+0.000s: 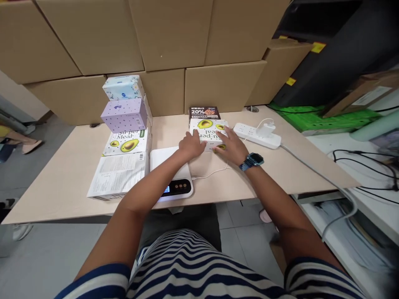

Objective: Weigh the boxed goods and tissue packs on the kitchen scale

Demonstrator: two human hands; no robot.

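1. The avocado-print box (208, 129) lies flat on the tabletop (62, 174), just beyond the far right corner of the white scale (170, 172) and in front of a dark box (203, 112) marked 20%. Its printed face is up, with the lettering upside down to the wearer.

2. It looks like a thin printed carton: stiff on its faces and edges, probably light, with a smooth coated surface that could slide under dry fingers. The corners would dent if squeezed hard. That is a judgement from its look only.

3. The left hand (190, 145) is curled over the near left edge of the box, fingers on the top face. The right hand (231, 145), with a blue watch (252, 160) at the wrist, lies with fingers spread on the near right corner. Both touch it; neither is closed around it, and the box rests on the tabletop.

4. The best hold seems to be across the two short sides, thumbs on top and fingers under the edges, since the flat top offers nothing to pinch.

5. To the left stands a stack: a second avocado box (127, 142) on a flat white carton (116, 174), with a purple dotted box (124, 115) and a pale blue tissue pack (122, 87) above.

6. A white power strip (256, 136) with a plugged charger lies just right of the hands, and a thin cable (212, 172) runs from the scale under the right wrist.

7. Large cardboard cartons (162, 37) are stacked along the back.
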